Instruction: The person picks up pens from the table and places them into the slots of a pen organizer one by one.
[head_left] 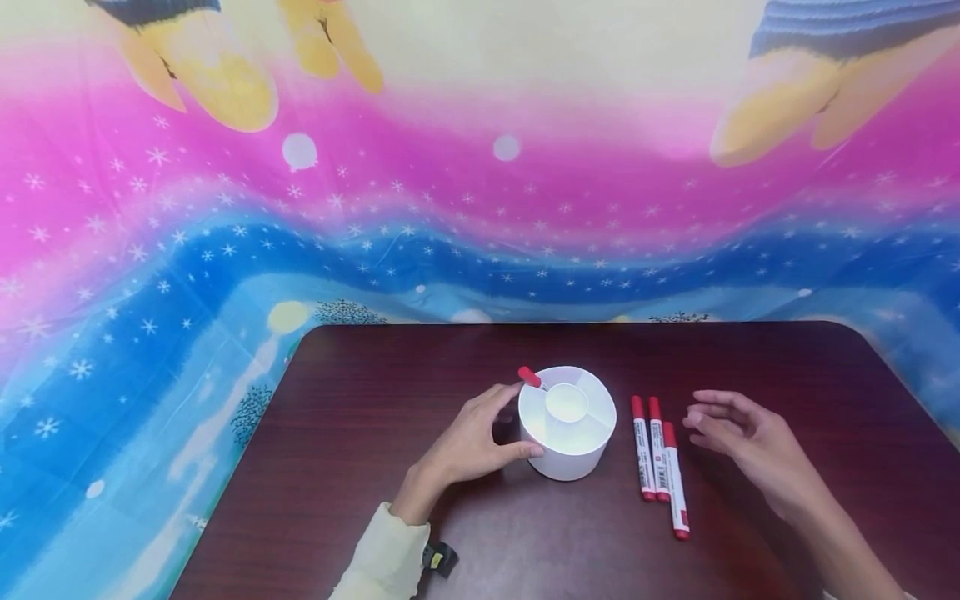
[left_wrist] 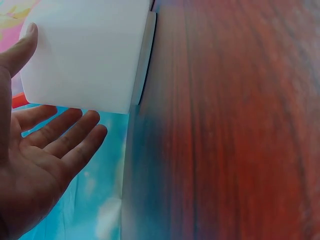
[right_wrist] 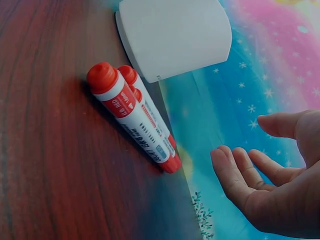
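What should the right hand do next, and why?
Probably reach left and pinch the nearest of the three red markers. The right hand hovers open just beside them, holding nothing, one marker already stands in the white holder, and the left hand touches its side.

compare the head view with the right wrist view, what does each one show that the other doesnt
Only the head view shows the left hand touching the white holder, a red marker standing inside it, and the divided compartments.

Only the right wrist view shows the three markers' labels close up.

Both show the holder, the three markers lying side by side on the table, and the open right hand.
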